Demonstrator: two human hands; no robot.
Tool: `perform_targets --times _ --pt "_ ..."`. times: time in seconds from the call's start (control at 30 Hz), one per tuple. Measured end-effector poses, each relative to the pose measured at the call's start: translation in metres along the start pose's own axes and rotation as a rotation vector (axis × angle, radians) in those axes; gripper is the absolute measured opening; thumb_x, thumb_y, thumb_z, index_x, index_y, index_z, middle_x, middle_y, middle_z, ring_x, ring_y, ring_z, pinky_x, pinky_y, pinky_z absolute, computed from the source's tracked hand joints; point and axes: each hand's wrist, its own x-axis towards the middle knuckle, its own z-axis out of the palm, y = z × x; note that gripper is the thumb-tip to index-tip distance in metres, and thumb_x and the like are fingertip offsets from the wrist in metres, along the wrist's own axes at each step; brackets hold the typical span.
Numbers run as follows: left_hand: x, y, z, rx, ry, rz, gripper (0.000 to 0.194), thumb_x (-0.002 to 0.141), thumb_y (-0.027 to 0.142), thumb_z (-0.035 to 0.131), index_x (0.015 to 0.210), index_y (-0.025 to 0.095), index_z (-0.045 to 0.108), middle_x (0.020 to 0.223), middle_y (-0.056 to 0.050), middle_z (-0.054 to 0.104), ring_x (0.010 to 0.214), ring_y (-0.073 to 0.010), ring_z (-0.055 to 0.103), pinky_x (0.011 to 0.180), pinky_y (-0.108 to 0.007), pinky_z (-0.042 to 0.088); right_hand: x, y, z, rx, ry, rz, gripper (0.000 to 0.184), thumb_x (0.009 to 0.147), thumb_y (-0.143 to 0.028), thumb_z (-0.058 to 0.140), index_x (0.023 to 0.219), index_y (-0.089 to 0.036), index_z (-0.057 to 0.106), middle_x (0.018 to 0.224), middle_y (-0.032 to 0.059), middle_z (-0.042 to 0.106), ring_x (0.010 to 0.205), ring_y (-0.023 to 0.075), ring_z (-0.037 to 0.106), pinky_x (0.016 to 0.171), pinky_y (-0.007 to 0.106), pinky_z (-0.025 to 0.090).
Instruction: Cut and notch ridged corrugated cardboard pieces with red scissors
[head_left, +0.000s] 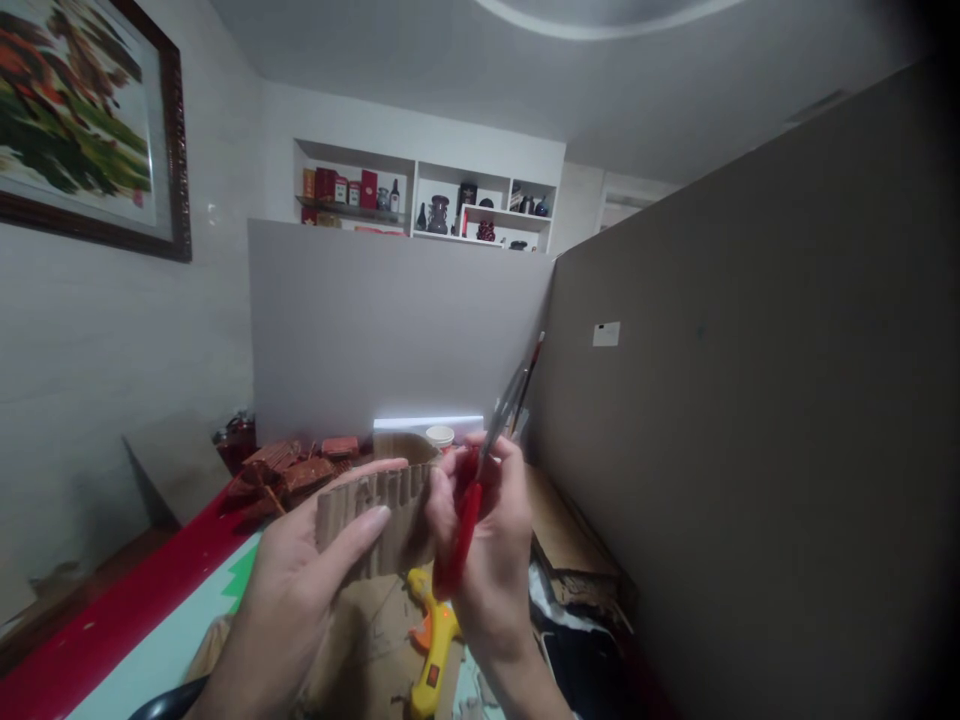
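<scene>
My left hand [300,565] grips a piece of corrugated cardboard [375,525], its thumb across the ribbed near face and its fingers behind. In my right hand [499,540] is a pair of scissors [469,530] with red handles, the blades pointing up and away from me. The fingertips of that hand are at the right edge of the cardboard; I cannot tell whether they pinch it. Below the hands, a yellow hot glue gun [435,660] with an orange trigger lies on a flat cardboard sheet [367,640].
Reddish-brown painted pieces [300,475] are heaped at the back left of the table, near its red edge [150,590]. A white cup [440,436] stands at the back. Stacked cardboard [570,540] lies on the right, beside a tall grey partition [750,400]. Another partition [397,320] closes off the back.
</scene>
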Motion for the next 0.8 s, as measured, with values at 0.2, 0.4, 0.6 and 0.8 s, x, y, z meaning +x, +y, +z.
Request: perform_targets --times 0.2,0.4,0.6,0.8 --pt "0.004 0.003 -0.001 -0.055 -0.057 -0.061 0.041 0.076 0.034 0.087 0.115 0.022 0.080 0.107 -0.009 0.084 0.100 -0.0310 0.078 0.081 -0.032 0.065 0.009 0.001 -0.008 -0.007 0.071 0.107 0.031 0.086 -0.036 0.066 0.109 -0.021 0.050 0.089 0.0029 0.068 0.079 0.0190 0.069 0.075 0.036 0.056" --pt "0.008 0.005 -0.001 -0.106 -0.027 -0.076 0.038 0.072 0.031 0.089 0.107 0.019 0.080 0.102 -0.009 0.084 0.097 -0.0309 0.078 0.070 -0.030 0.065 0.022 0.018 -0.017 -0.023 0.194 0.190 0.037 0.079 -0.040 0.071 0.106 -0.021 0.054 0.088 0.0015 0.067 0.077 0.0187 0.066 0.073 0.035 0.052" --pt "0.011 0.014 -0.011 -0.126 0.079 0.012 0.035 0.070 0.024 0.088 0.103 0.023 0.078 0.087 -0.005 0.080 0.087 -0.0251 0.076 0.065 -0.025 0.064 0.041 0.035 -0.044 0.052 0.278 0.291 0.048 0.073 -0.044 0.080 0.106 -0.020 0.054 0.082 -0.0004 0.068 0.070 0.0164 0.065 0.065 0.030 0.051" --pt "0.013 0.015 -0.010 -0.194 0.193 0.026 0.032 0.071 0.017 0.084 0.098 0.026 0.070 0.078 0.003 0.073 0.065 -0.0133 0.070 0.059 -0.017 0.059 0.032 0.024 -0.032 0.225 -0.001 0.445 0.045 0.075 -0.050 0.082 0.097 -0.019 0.058 0.077 0.0034 0.073 0.061 0.0162 0.068 0.053 0.025 0.052"
